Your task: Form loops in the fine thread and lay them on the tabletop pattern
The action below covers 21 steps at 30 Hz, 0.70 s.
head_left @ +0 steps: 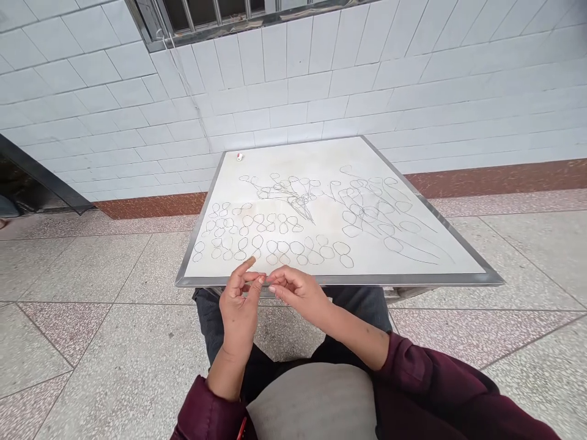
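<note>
My left hand [241, 299] and my right hand [296, 290] are raised just over the table's front edge, their fingertips almost meeting. Each one pinches thumb against finger; whatever sits between the tips is too thin to make out. Just beyond them on the white tabletop [330, 153] lie several thin dark wire pieces bent into paired loops [277, 247]. Farther back is a tangled bunch of looped wires with long tails [300, 198]. Another spread of looped, long-tailed wires [367, 211] covers the right side.
A small white and red object [239, 157] is at the table's back left corner. A grey metal rim [339, 280] borders the tabletop. Behind it stands a white tiled wall [293, 91] with a barred window [215, 15]. Speckled floor tiles [137, 354] surround the table.
</note>
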Available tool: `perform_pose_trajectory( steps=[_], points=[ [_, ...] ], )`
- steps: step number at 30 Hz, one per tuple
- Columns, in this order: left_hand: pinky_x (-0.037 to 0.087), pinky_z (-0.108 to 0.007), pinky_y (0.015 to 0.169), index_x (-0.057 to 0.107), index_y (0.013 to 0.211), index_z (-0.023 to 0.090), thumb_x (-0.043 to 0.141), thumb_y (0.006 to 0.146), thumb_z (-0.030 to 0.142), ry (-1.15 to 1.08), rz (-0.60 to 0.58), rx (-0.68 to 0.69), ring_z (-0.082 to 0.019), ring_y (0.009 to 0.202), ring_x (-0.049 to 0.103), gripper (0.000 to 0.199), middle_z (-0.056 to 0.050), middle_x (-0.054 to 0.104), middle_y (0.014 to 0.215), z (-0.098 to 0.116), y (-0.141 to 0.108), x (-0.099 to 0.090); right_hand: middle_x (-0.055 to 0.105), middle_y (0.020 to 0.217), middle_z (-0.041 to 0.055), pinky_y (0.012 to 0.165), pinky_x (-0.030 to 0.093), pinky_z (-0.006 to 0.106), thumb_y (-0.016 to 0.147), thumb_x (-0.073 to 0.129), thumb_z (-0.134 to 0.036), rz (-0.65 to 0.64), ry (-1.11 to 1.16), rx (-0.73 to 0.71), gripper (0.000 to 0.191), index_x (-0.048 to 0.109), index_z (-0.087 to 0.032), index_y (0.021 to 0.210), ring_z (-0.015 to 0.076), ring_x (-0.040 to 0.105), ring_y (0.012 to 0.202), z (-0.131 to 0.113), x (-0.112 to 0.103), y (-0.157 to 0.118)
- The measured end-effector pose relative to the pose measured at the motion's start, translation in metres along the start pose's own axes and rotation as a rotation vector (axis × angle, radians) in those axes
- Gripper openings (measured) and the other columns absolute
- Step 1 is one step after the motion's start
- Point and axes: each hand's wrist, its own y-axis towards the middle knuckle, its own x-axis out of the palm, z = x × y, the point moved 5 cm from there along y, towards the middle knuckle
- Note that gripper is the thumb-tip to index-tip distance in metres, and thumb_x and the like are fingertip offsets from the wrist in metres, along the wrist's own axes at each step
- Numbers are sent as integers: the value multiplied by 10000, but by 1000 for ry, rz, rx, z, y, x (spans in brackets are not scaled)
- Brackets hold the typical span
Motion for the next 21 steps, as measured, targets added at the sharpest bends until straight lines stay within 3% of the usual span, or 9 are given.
perform_pose_trajectory(
  steps=[9, 14, 21],
  points=[
    [474, -333, 915, 595, 1229, 227, 655, 809, 324, -81, 67, -35, -166, 900, 662, 435, -25, 737, 889, 0, -2, -4, 659, 889, 26, 716, 495, 296, 860, 591, -252, 108, -82, -129, 104, 637, -236, 951, 153, 616, 797, 3, 10, -1],
    [472, -370, 915, 497, 1340, 237, 688, 786, 312, -91, 88, -82, -193, 931, 675, 590, -39, 746, 893, -1, -1, -6, 665, 902, 31, 732, 482, 312, 875, 576, -257, 114, -172, -169, 125, 644, -257, 980, 169, 612, 818, -2, 12, -3],
    [487, -339, 840, 493, 1344, 253, 680, 794, 328, -34, 107, -80, -180, 862, 669, 586, -37, 740, 894, 2, -2, -7, 645, 895, 27, 714, 479, 300, 865, 574, -253, 119, -75, -129, 107, 625, -245, 960, 163, 604, 801, 2, 17, -2]
  ],
)
